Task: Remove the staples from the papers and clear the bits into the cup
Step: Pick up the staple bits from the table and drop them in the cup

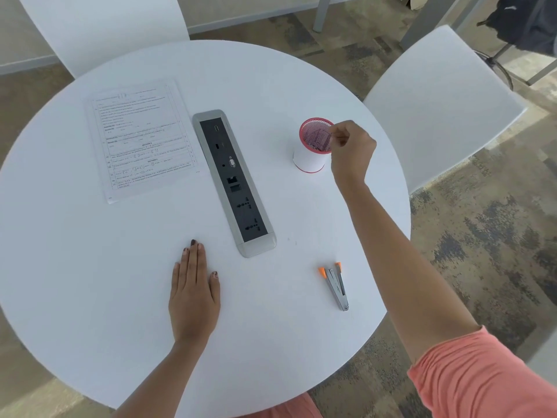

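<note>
One round table (90, 267) holds everything, with bare room along its near edge. Papers (141, 140) lie far left, beyond the socket strip (233, 182). Left hand (193, 294) rests flat, fingers straight. Right hand (351, 149) hovers at the cup (309, 159) rim, fingertips pinched together; any bit between them is too small to see. Stapler (336, 285) lies near the right edge.

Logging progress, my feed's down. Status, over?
Left hand flat on table, open. Right hand pinched at cup rim; any bit too small to see. Papers far left, stapler idle. Nothing blocking cup.
</note>
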`<act>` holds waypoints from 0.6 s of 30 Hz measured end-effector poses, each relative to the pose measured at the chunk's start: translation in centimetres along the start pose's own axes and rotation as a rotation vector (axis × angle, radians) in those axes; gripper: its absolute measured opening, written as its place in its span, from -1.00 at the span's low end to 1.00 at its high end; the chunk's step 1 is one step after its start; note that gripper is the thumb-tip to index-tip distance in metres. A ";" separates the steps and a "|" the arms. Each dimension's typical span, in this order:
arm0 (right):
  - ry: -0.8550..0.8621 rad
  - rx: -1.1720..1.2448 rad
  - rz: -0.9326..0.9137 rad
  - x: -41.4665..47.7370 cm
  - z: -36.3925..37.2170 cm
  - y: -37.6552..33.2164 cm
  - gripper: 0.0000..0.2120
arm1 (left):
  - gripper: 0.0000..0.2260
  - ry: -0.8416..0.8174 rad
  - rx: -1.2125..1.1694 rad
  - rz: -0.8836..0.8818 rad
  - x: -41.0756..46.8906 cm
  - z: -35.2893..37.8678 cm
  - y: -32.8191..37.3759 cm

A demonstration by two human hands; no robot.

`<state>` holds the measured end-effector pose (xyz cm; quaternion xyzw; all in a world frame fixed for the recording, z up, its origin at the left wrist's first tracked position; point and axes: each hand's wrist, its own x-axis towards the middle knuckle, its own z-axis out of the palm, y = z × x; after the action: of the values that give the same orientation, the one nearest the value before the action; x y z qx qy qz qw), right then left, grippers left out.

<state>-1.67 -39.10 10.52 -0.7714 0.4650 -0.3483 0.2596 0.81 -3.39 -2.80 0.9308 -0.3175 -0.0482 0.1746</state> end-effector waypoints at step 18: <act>-0.876 -0.064 -0.423 -12.1 -1.9 8.0 -0.71 | -0.49 -0.009 0.004 0.003 0.1 0.0 0.0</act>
<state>-11.39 -31.84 2.35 -0.9306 0.1554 -0.0216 0.3307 0.87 -3.47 -2.80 0.9305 -0.3197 -0.0515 0.1712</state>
